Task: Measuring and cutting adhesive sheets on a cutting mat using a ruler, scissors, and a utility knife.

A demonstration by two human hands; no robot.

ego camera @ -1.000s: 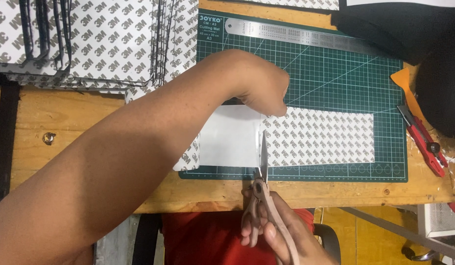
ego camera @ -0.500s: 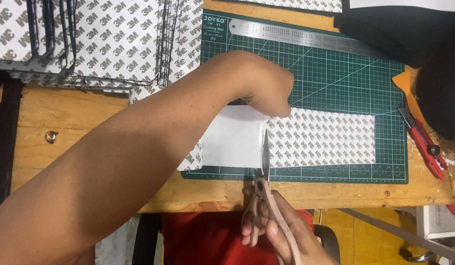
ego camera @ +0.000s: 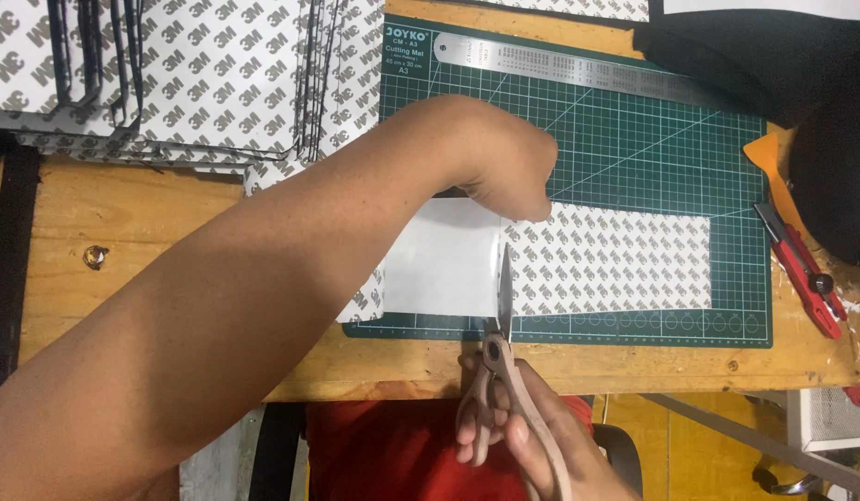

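While the right hand [ego camera: 532, 436] is closed through the loops of a pair of beige-handled scissors with short steel blades [ego camera: 502, 325], the blades are pointed straight away from the body, so that the cut runs squarely across the sheet rather than along it. The blades are set into the near edge of a rectangular sheet of adhesive backing paper, white with a repeating grey printed pattern [ego camera: 615, 255], just where a plain white part of it [ego camera: 444, 255], apparently turned over or peeled, meets the patterned part. The left hand [ego camera: 504, 162] is reached across the body and pressed down on the far edge of the sheet, curled with the knuckles up; whether anything is pinched under it cannot be told, but the sheet appears to be held flat and still by it, right beside the line of the cut. The sheet is laid on a dark green gridded cutting mat [ego camera: 634, 139], whose lines give a guide for squareness, and the mat rests on a pale wooden workbench [ego camera: 123, 278]. A long steel ruler [ego camera: 578, 70] lies along the far edge of the mat, untouched. Stacks of the same patterned sheets [ego camera: 198, 74] are piled to the left, within reach. A red utility knife [ego camera: 806, 274] and an orange plastic scraper [ego camera: 764, 153] are set at the right edge, apart from the work.
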